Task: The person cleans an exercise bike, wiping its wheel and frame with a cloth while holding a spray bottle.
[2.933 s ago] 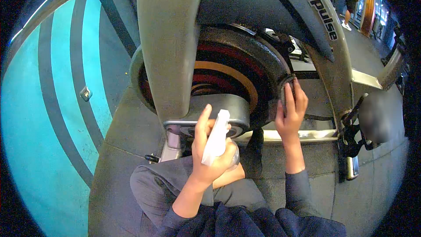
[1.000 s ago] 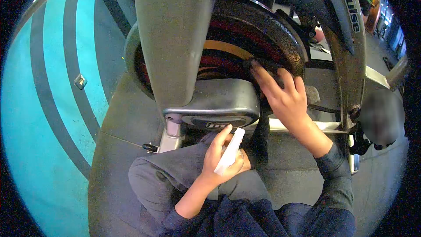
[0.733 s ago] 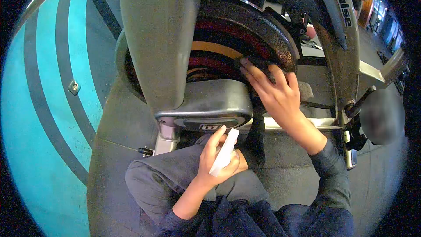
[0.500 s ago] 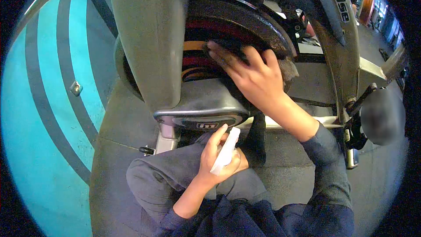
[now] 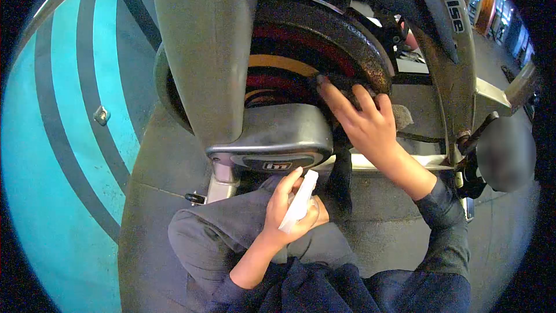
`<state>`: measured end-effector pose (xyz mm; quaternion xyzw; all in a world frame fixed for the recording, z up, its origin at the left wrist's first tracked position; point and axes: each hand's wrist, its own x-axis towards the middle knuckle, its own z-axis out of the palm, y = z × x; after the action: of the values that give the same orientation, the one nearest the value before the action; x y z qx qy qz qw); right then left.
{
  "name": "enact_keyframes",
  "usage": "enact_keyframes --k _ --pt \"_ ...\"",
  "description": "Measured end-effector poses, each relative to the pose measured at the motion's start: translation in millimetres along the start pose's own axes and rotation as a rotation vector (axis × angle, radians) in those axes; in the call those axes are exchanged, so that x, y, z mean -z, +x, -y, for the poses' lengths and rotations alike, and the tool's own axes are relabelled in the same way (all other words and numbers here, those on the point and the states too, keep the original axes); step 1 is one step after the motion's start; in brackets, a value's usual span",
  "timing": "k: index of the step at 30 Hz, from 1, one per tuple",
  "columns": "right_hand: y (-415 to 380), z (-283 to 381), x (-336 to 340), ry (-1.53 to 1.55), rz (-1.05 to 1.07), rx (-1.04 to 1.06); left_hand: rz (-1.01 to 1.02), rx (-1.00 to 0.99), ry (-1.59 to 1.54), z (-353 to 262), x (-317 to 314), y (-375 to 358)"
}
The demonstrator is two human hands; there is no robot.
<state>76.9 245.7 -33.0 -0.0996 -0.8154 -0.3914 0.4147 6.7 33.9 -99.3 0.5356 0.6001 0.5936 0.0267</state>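
An exercise bike [image 5: 200, 52] carries a striped wheel [image 5: 313, 30]. At the wheel's lower right, the right hand [image 5: 369, 124] holds a grey cloth [image 5: 403, 117] against it; below the wheel, the left hand [image 5: 281, 211] grasps a spray bottle [image 5: 300, 200], contents hidden.

The exercise machine [image 5: 284, 130] and seamed floor [image 5: 153, 214] indicate a gym.

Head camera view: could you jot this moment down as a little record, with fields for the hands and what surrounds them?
Left hand: grips a white-topped spray bottle
Right hand: pressing a grey cloth against the wheel
Wheel: dark, with an orange band; partly hidden by a grey upright
Cover: grey, logo on its front
Frame lettering: ends in "pulse"
Floor: dark grey, turquoise stripes at picture left
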Motion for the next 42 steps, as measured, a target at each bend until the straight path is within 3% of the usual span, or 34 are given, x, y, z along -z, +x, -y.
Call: enact_keyframes --k 2,12,19,27,34,39,42 --pt "6.2 1.6 -3.1 0.009 -0.007 -0.009 0.056 0.07 0.006 -0.5 2.6 -1.3" --pt "57.4 19.1 -4.0 0.095 -0.048 -0.04 0.006 -0.001 -0.002 2.1 2.2 -1.2" --pt "32.9 9.9 -0.1 0.106 -0.069 -0.019 0.01 -0.021 0.015 0.8 4.0 -4.1" --pt "14.8 4.0 6.9 0.051 0.051 -0.023 0.012 0.043 -0.049 0.9 5.8 0.9" --pt "65.7 16.6 -4.1 0.11 -0.04 0.044 0.037 0.084 -0.038 -1.0 5.6 -0.9" --pt "79.2 26.1 -9.1 0.241 -0.173 -0.019 0.047 0.067 0.018 -4.9 3.7 -0.6" --pt "76.7 22.3 -1.7 0.232 -0.109 -0.045 0.068 0.058 0.062 -8.0 4.8 0.7"
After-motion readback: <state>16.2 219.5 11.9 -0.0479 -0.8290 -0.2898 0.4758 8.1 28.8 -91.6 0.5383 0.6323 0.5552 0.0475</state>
